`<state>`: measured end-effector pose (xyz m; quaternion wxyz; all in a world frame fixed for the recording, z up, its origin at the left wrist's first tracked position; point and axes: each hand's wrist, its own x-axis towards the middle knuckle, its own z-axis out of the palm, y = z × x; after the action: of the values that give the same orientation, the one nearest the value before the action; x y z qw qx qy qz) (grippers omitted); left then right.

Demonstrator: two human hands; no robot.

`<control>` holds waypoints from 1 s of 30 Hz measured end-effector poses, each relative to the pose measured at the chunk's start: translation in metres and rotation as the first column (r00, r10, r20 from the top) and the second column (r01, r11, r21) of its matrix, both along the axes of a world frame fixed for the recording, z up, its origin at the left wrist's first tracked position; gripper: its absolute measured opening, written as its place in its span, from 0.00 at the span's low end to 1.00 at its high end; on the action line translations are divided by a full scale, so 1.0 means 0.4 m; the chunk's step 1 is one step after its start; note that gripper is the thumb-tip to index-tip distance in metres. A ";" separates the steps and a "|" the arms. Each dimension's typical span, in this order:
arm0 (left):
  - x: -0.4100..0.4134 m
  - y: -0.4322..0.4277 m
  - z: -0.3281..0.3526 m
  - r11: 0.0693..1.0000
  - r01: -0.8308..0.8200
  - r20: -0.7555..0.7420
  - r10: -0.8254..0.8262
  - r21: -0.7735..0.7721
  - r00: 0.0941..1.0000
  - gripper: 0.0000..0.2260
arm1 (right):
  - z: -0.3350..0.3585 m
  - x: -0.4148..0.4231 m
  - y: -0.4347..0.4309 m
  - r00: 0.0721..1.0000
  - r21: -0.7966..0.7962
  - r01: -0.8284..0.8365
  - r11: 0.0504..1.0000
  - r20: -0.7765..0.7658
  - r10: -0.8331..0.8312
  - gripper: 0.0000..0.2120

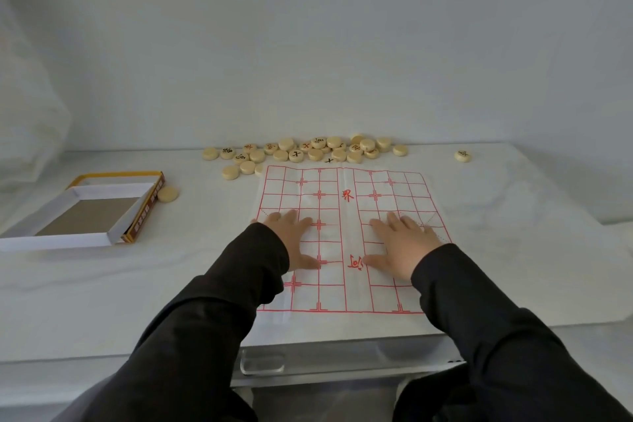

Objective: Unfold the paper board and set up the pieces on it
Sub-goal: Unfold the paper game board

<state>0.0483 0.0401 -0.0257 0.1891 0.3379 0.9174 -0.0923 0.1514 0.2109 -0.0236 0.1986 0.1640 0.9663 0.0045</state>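
The board (346, 188) lies unfolded on the white counter (171, 284), a thin sheet with a red grid and two red characters in its middle band (fold creases show across it). Its near edge sits close to the counter's front edge. Both hands rest flat on it, palms down. The left hand (291, 236) presses the left half and the right hand (400, 243) the right half, with the middle band between them. The fingers (380, 226) of both are straight and spread, grasping nothing, and the thumbs point inward toward each other. Dark sleeves (205, 319) cover both arms, and the left one hides the board's near-left corner. The pieces (308, 151), pale round discs, some showing black or red marks and some blank, lie in a loose heap just beyond the board's far edge. None of them is on the grid. A stray piece (462, 156) sits well apart at the far right. A single piece (168, 193) lies just beside the open box (113, 190) at the left of the counter.
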 end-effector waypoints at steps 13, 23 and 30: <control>0.006 0.017 -0.017 0.995 -0.066 -0.032 0.068 0.069 0.997 0.38 | 0.011 -0.002 -0.008 0.988 -0.038 -0.082 0.996 -0.133 0.076 0.31; 0.010 0.024 0.026 0.962 -0.014 -0.226 0.079 0.274 0.971 0.29 | 0.025 0.015 -0.014 0.994 0.132 0.059 0.990 -0.103 -0.046 0.26; 0.036 0.051 -0.014 0.990 -0.081 -0.082 0.091 0.115 0.992 0.34 | -0.008 -0.010 -0.009 0.976 0.115 -0.027 0.993 -0.210 0.051 0.26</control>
<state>0.0628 0.0606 -0.0311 0.1335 0.3036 0.9422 -0.0472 0.1476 0.2073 -0.0267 0.0847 0.1552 0.9832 0.0445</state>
